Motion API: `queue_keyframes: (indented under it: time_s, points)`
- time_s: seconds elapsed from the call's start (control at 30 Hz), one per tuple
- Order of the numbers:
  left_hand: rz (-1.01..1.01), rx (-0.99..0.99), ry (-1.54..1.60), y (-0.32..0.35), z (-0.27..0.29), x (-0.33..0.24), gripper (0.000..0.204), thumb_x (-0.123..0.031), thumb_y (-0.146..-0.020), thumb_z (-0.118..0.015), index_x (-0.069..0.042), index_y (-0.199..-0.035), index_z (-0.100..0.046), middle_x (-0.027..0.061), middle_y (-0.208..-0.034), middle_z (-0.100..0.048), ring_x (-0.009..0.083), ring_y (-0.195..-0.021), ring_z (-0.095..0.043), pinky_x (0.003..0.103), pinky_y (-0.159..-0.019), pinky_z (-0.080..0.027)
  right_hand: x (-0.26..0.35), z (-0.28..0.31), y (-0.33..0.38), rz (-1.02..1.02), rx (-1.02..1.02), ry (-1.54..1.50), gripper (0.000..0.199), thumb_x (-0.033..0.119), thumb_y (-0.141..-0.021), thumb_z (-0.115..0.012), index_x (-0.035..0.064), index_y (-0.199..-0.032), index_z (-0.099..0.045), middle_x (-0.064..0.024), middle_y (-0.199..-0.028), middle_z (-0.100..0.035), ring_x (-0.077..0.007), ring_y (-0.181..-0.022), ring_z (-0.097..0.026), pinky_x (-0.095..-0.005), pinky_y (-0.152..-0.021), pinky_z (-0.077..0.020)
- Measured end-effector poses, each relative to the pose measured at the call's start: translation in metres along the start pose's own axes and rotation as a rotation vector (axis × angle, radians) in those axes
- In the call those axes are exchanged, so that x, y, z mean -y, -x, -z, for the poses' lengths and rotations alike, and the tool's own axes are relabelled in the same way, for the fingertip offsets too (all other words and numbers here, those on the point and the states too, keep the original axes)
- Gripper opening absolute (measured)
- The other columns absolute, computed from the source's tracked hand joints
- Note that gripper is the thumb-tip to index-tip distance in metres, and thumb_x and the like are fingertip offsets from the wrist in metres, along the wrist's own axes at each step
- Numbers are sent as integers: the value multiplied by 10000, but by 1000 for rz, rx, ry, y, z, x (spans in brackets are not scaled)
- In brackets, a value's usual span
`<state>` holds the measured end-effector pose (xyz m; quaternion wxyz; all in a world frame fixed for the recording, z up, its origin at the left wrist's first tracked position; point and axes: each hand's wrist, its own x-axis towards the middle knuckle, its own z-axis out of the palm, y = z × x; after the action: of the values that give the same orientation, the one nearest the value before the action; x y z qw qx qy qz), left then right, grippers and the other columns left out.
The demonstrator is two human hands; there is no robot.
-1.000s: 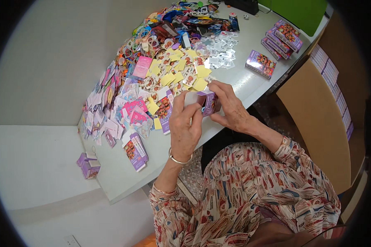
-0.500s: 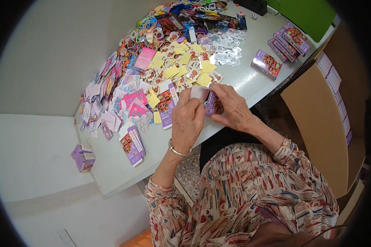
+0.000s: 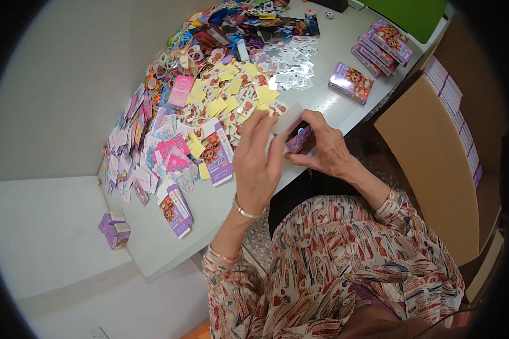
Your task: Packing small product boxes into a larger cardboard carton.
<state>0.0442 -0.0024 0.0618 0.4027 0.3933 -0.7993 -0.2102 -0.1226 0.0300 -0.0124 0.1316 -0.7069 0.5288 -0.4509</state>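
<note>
A purple carton (image 3: 218,157) lies on the table (image 3: 152,248), left of the left hand (image 3: 257,161), whose fingers extend near a raised white flap (image 3: 289,117), contact unclear. The open box (image 3: 300,140) sits clamped in the right hand (image 3: 332,151); a slack pinch could drop it, a clumsy push crease the flap.

Tabletop (image 3: 329,51) lane — purple box (image 3: 351,83) alongside

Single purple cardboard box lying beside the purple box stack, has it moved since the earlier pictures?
No. The single purple cardboard box keeps its place, lower left of the stack of purple cardboard boxes; only the view shifted.
</note>
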Motion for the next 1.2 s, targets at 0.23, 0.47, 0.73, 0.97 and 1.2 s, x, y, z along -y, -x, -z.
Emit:
queue_keyframes:
  time_s: [0.23,0.47,0.73,0.97,1.2]
  points:
    - [186,-52,222,38,-21,19,291,10,-845,-663,-1,-1135,-647,132,-1179,-604,173,-952,-615,262,-804,-494,-7,-8,4,122,-124,12,894,219,-644,-850,39,-1335,-311,-229,-1260,-481,-392,-1036,-584,-398,-772,-543]
    - [64,-62,118,29,-23,15,239,15,-820,-687,3,-1059,-676,161,-1084,-626,226,-879,-642,292,-728,-515,-7,-4,6,109,-53,9,934,212,-631,-851,60,-1355,-281,-276,-1291,-453,-424,-1059,-574,-416,-790,-542]
    - [132,0,96,24,-22,1,246,39,-820,-654,-2,-1062,-638,175,-1073,-625,276,-892,-655,329,-750,-524,-14,-4,6,122,-34,-16,938,209,-628,-853,42,-1340,-266,-267,-1261,-464,-429,-1030,-579,-416,-799,-534]
    - [-126,62,3,27,-15,-1,279,32,-793,-672,1,-1068,-640,179,-1026,-641,291,-930,-638,336,-757,-518,-10,-1,9,-98,93,-108,1005,237,-606,-868,-16,-1353,-245,-256,-1220,-493,-419,-1049,-566,-403,-849,-510]
    - [198,161,18,2,-19,-5,239,-39,-806,-680,-9,-1043,-662,145,-963,-679,266,-838,-625,342,-702,-501,-5,-6,3,30,-32,-77,881,204,-647,-815,-43,-1319,-300,-236,-1074,-522,-396,-959,-560,-425,-814,-484]
